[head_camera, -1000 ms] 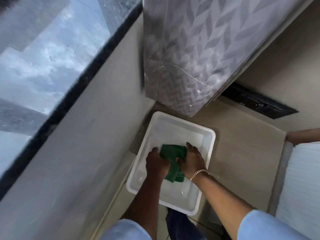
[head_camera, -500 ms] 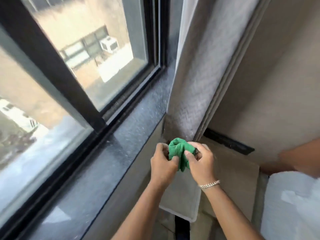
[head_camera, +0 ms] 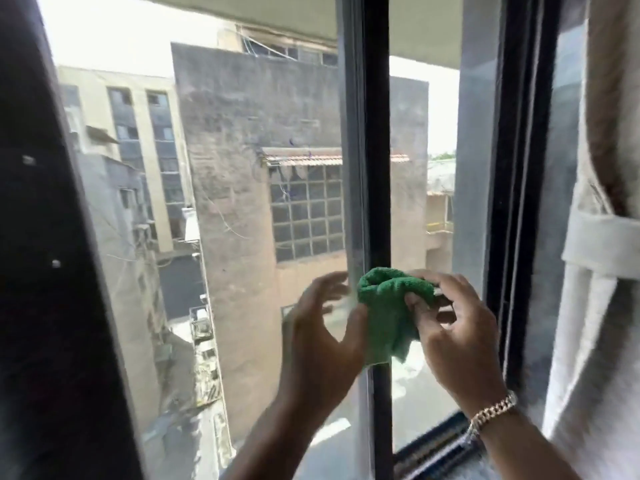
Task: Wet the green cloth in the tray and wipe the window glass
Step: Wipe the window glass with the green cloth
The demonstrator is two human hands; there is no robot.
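The green cloth [head_camera: 391, 306] is bunched up in front of the window glass [head_camera: 242, 202], level with the black middle frame bar. My right hand [head_camera: 453, 327], with a chain bracelet on the wrist, grips the cloth from the right, thumb pressed into it. My left hand [head_camera: 325, 327] is just left of the cloth with fingers spread and blurred; its thumb touches the cloth's left edge. The tray is out of view.
A black vertical frame bar [head_camera: 377, 168] splits the window, and another black frame [head_camera: 519, 168] stands at the right. A pale curtain [head_camera: 602, 271] with a tie-back hangs at the far right. A dark frame post [head_camera: 45, 271] fills the left. Buildings show outside.
Both hands lifted the cloth out of the white tray on the floor, up past the sill, to window height. My left hand has loosened its hold and spread its fingers.
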